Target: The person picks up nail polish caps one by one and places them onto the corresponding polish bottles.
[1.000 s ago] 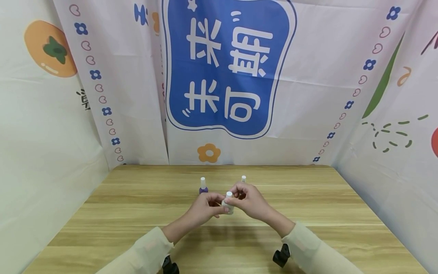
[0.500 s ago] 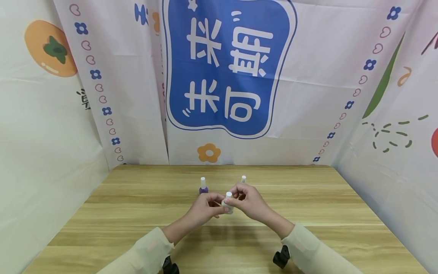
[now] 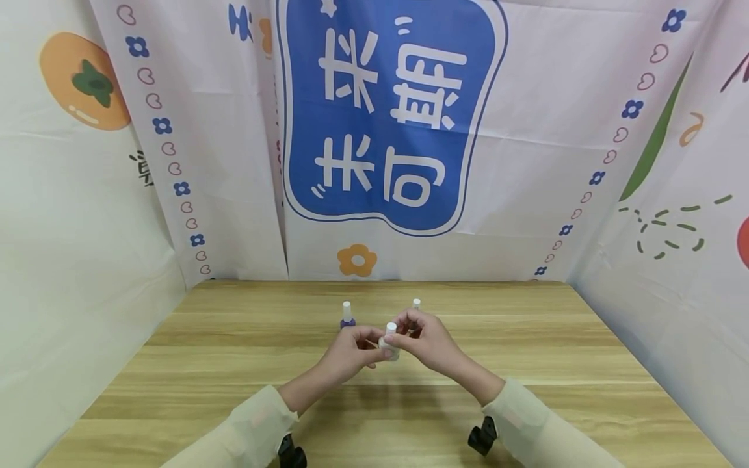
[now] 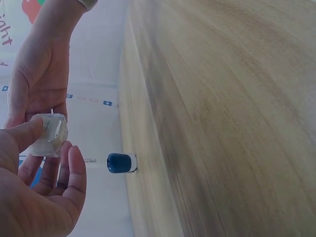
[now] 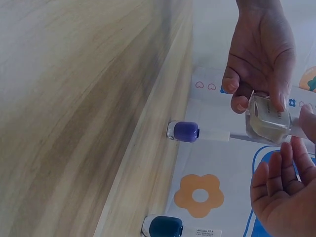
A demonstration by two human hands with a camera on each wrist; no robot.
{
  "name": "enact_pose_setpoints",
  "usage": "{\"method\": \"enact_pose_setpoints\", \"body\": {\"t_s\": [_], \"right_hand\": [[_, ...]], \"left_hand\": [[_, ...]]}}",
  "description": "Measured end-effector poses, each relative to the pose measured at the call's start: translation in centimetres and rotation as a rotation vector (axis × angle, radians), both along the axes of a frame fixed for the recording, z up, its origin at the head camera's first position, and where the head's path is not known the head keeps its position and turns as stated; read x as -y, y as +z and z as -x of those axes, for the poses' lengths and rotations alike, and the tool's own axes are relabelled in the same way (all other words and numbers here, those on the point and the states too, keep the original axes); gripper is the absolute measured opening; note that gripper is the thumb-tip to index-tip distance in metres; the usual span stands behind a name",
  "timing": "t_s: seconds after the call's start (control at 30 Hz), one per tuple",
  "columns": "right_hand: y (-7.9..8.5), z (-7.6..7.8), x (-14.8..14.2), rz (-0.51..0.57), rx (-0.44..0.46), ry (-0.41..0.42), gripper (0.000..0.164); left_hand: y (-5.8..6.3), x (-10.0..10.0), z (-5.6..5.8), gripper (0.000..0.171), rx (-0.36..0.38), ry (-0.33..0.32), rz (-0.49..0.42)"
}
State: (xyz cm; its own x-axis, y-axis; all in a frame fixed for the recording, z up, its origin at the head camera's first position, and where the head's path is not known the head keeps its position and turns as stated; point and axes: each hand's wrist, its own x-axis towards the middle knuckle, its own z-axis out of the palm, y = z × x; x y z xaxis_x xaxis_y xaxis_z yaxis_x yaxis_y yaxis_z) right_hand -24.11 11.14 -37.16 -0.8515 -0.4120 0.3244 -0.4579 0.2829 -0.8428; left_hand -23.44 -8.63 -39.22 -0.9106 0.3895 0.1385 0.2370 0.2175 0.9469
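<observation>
Between both hands, in the middle of the head view, a nail polish bottle point(image 3: 389, 351) of clear glass with pale contents is held upright above the table. My left hand point(image 3: 351, 350) pinches its body between thumb and fingers. At its white cap point(image 3: 391, 327), my right hand point(image 3: 429, 341) grips with thumb and fingertips. The right wrist view shows the left thumb pressed on the face of the glass bottle point(image 5: 267, 118). Behind the hands stand a purple nail polish bottle point(image 3: 348, 321) and a dark teal one point(image 4: 119, 163), both with white caps.
The wooden table point(image 3: 263, 338) spreads around the hands. A printed white cloth point(image 3: 526, 162) hangs behind it, with further cloths at left and right. In the head view, the right hand hides most of the teal bottle.
Both hands and the bottle appear slightly higher in the head view, partly with a small shift of the whole view. Their grips look the same.
</observation>
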Motion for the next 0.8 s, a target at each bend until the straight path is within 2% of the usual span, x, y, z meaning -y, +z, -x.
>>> {"method": "enact_pose_setpoints", "body": {"t_s": [0.2,0.47,0.6,0.8], "right_hand": [[2.4,-1.7,0.4,-0.010,0.014,-0.033,0.011],[2.7,-2.0,0.9,-0.007,-0.001,-0.074,0.010],[2.0,-1.5,1.0,-0.007,-0.002,-0.088,0.011],[-0.7,0.7,1.1,-0.009,0.001,-0.123,0.014]], "left_hand": [[0.0,-0.2,0.3,0.026,-0.001,0.030,-0.001],[0.1,-0.1,0.4,0.027,0.001,0.049,-0.008],[0.0,0.0,0.5,0.028,0.002,0.043,-0.018],[-0.2,0.3,0.8,0.026,-0.008,0.054,0.001]]}}
